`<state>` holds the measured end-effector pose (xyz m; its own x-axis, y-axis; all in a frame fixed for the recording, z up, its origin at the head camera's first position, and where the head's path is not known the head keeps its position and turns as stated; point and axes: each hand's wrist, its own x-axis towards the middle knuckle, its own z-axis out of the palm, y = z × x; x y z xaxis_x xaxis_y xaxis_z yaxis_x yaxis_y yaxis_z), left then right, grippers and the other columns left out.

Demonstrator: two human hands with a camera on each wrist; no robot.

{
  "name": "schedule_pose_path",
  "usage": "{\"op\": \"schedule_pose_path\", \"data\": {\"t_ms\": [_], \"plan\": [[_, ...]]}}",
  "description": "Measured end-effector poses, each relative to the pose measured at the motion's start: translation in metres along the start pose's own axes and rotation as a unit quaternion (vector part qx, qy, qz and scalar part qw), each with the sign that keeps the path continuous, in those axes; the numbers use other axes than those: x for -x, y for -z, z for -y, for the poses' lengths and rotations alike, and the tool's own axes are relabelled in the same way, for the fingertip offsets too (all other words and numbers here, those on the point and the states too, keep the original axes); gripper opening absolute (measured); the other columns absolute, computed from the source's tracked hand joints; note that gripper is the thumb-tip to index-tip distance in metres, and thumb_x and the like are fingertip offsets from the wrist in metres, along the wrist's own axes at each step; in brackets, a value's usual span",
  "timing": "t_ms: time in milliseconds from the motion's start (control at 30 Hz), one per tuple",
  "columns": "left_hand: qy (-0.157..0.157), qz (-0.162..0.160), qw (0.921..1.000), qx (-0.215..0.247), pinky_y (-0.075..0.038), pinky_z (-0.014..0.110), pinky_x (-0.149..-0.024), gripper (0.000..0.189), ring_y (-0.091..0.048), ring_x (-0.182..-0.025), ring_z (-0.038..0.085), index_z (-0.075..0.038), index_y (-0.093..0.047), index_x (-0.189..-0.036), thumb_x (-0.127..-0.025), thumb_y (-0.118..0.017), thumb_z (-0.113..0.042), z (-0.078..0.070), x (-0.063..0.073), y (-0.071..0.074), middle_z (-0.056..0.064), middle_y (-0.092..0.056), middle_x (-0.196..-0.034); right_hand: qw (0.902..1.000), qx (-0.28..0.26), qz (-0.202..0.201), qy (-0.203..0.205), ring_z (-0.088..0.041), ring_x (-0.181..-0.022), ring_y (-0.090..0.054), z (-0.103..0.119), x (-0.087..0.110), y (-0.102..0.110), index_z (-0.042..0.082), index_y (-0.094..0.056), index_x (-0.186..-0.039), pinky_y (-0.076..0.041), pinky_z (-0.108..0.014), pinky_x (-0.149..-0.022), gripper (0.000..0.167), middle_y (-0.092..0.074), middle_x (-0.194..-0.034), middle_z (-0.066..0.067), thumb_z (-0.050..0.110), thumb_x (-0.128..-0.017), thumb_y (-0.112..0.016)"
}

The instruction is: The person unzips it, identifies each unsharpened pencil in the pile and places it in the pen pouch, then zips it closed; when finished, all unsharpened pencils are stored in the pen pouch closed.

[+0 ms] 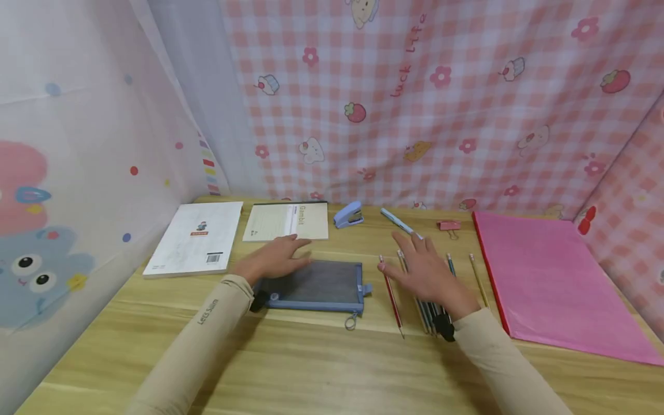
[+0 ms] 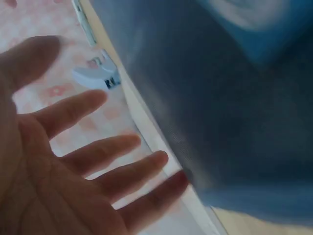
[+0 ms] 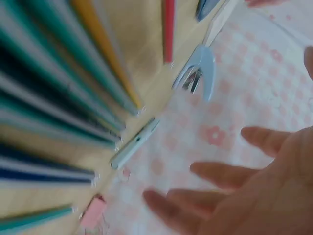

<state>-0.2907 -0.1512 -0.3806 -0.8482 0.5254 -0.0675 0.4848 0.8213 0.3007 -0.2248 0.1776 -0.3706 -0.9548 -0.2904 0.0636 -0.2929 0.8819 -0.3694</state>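
Where the left hand point(image 1: 278, 257) hovers: fingers apart over the mesh zip pouch point(image 1: 327, 283), inward of the table's point(image 1: 321, 369) left edge
Right hand point(image 1: 429, 276): fingers apart above pencils point(image 1: 426, 318), short of the back edge

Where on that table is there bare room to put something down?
The widest bare patch of table is at the front, between the left sleeve and right sleeve, nearer than the blue pouch. Another lies left of the left sleeve, in front of the white book. It's crowded under the right hand, where pencils lie bunched.
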Motion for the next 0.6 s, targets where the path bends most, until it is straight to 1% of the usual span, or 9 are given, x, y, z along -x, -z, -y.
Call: {"op": "schedule_pose_path", "data": {"t_ms": [67, 133, 200, 267, 367, 467, 533, 600], "plan": [[-0.028, -0.007, 0.9994, -0.016, -0.041, 0.054, -0.115, 0.048, -0.051, -0.137, 0.040, -0.004, -0.055, -0.141, -0.102, -0.054, -0.033, 0.007, 0.003, 0.000, 0.021, -0.059, -0.141, 0.9990, -0.035, 0.016, 0.023, -0.057, -0.149, -0.017, 0.005, 0.003, -0.002, 0.014, -0.023, -0.160, -0.027, -0.077, -0.112, 0.078, -0.022, -0.162, -0.031, 0.053, -0.099, -0.053], [-0.047, -0.013, 0.9986, -0.020, -0.045, 0.052, -0.111, 0.042, -0.057, -0.129, 0.037, -0.002, -0.061, -0.133, -0.100, -0.059, -0.027, 0.012, 0.004, 0.000, 0.018, -0.065, -0.133, 0.9966, -0.063, 0.032, 0.042, -0.053, -0.149, -0.022, 0.010, 0.005, -0.004, 0.012, -0.026, -0.159, -0.029, -0.073, -0.114, 0.076, -0.025, -0.161, -0.030, 0.046, -0.099, -0.058], [-0.063, -0.017, 0.9977, -0.017, -0.049, 0.050, -0.107, 0.037, -0.063, -0.121, 0.035, -0.002, -0.064, -0.128, -0.097, -0.063, -0.023, 0.013, 0.005, 0.001, 0.016, -0.068, -0.127, 0.9936, -0.084, 0.046, 0.059, -0.050, -0.148, -0.029, 0.014, 0.007, -0.006, 0.009, -0.030, -0.157, -0.032, -0.069, -0.115, 0.072, -0.030, -0.159, -0.030, 0.040, -0.099, -0.060], [-0.070, -0.015, 0.9974, -0.010, -0.050, 0.049, -0.105, 0.037, -0.065, -0.119, 0.033, -0.003, -0.065, -0.127, -0.094, -0.067, -0.019, 0.014, 0.004, 0.002, 0.015, -0.070, -0.125, 0.9913, -0.094, 0.055, 0.074, -0.046, -0.144, -0.038, 0.018, 0.009, -0.008, 0.005, -0.037, -0.153, -0.037, -0.065, -0.114, 0.067, -0.038, -0.156, -0.028, 0.036, -0.100, -0.061], [-0.073, -0.012, 0.9972, -0.006, -0.052, 0.048, -0.103, 0.039, -0.066, -0.117, 0.032, -0.004, -0.065, -0.126, -0.090, -0.072, -0.015, 0.013, 0.003, 0.003, 0.014, -0.071, -0.123, 0.9888, -0.101, 0.064, 0.090, -0.041, -0.131, -0.053, 0.024, 0.012, -0.013, 0.001, -0.047, -0.146, -0.046, -0.059, -0.108, 0.058, -0.051, -0.147, -0.023, 0.032, -0.099, -0.062], [-0.090, -0.015, 0.9958, -0.005, -0.053, 0.046, -0.102, 0.037, -0.067, -0.116, 0.030, -0.004, -0.066, -0.124, -0.089, -0.073, -0.013, 0.010, 0.003, 0.004, 0.013, -0.072, -0.121, 0.9874, -0.114, 0.070, 0.085, -0.034, -0.115, -0.064, 0.028, 0.014, -0.017, 0.001, -0.055, -0.137, -0.055, -0.051, -0.097, 0.050, -0.061, -0.136, -0.020, 0.029, -0.097, -0.065], [-0.114, -0.017, 0.9933, 0.003, -0.053, 0.045, -0.102, 0.034, -0.067, -0.116, 0.029, -0.004, -0.067, -0.123, -0.089, -0.071, -0.009, 0.004, 0.001, 0.004, 0.012, -0.073, -0.120, 0.9876, -0.118, 0.072, 0.076, -0.029, -0.107, -0.067, 0.030, 0.015, -0.019, 0.002, -0.058, -0.133, -0.058, -0.047, -0.090, 0.045, -0.066, -0.128, -0.019, 0.026, -0.096, -0.067], [-0.145, -0.010, 0.9893, 0.014, -0.053, 0.044, -0.103, 0.033, -0.067, -0.117, 0.027, -0.005, -0.069, -0.122, -0.089, -0.069, -0.005, -0.006, -0.002, 0.005, 0.010, -0.073, -0.121, 0.9876, -0.123, 0.072, 0.067, -0.026, -0.101, -0.069, 0.031, 0.015, -0.020, 0.002, -0.060, -0.129, -0.059, -0.043, -0.085, 0.042, -0.069, -0.120, -0.017, 0.024, -0.094, -0.069]]}}
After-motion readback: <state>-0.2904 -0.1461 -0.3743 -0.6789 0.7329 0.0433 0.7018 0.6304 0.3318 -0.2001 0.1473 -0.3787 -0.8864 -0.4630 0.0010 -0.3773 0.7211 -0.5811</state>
